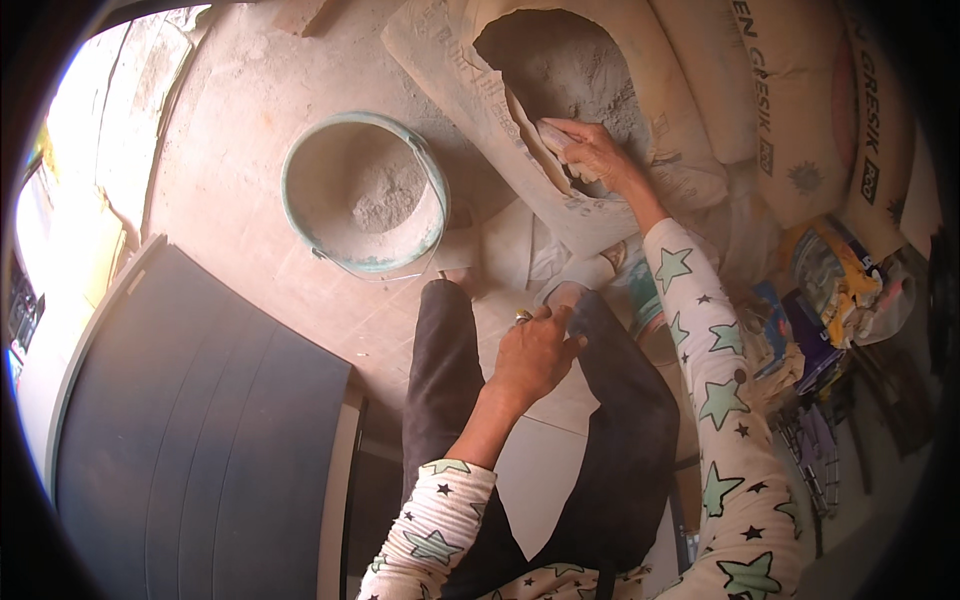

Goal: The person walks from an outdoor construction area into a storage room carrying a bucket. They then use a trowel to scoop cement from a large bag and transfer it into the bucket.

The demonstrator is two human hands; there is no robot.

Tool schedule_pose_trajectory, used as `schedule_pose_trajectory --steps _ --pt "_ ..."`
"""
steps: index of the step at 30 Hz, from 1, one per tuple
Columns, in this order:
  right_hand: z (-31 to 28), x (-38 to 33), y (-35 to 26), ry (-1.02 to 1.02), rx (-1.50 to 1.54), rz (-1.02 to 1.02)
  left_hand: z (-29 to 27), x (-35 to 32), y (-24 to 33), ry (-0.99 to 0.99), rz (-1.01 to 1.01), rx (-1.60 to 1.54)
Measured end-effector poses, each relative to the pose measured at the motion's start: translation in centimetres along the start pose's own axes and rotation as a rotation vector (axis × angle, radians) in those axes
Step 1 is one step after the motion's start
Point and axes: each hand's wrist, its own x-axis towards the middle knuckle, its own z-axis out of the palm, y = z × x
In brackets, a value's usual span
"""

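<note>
Two hands: both in view, bare; right at the bag, left over the legs.
Open bag (668, 100): ahead and right of centre, torn wide open, grey powder (590, 80) inside; full bags (800, 110) just beside it on the right.
Bag handling: likely heavy with that load, paper soft and easy to rip; better held low on an untorn side than by the ragged rim.
Powder handling: probably fine, loose, dusty; would run through bare fingers, wants something cupped.
Bucket (310, 195): upright on the floor (240, 110), left of the bag, some powder in the bottom; probably stiff and fairly light at this fill; hold by the rim or wire handle (390, 277).
Right hand (598, 158): at the near left edge of the bag's opening; grip closed, fingers wrapped on a pale piece (550, 140).
Pale piece: scoop or folded bag paper, can't tell at this angle; looks light, best held round its thick part.
Left hand (538, 355): back up, ring on a finger, above and between the knees; nothing visibly held, fingertips and palm hidden, so can't tell how far the grip is spread.
</note>
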Motion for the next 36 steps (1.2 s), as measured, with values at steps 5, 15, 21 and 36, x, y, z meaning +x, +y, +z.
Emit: schedule_pose_trajectory --steps 5,15,21,36 --pt "-1.6 -0.4 2.9 0.15 0.094 0.062 -0.5 2.1 -0.3 -0.024 -0.021 -0.014" --pt "-2.2 -4.1 1.0 0.389 0.129 0.052 -0.4 1.4 -1.2 0.004 0.012 -0.031" --pt "-0.4 -4.5 -1.1 0.271 -0.02 -0.065 -0.5 2.7 -3.2 0.016 0.017 -0.086" --pt "15.0 -2.8 -6.4 0.002 -0.759 -0.394 -0.7 2.4 -2.1 -0.032 -0.058 -0.082"
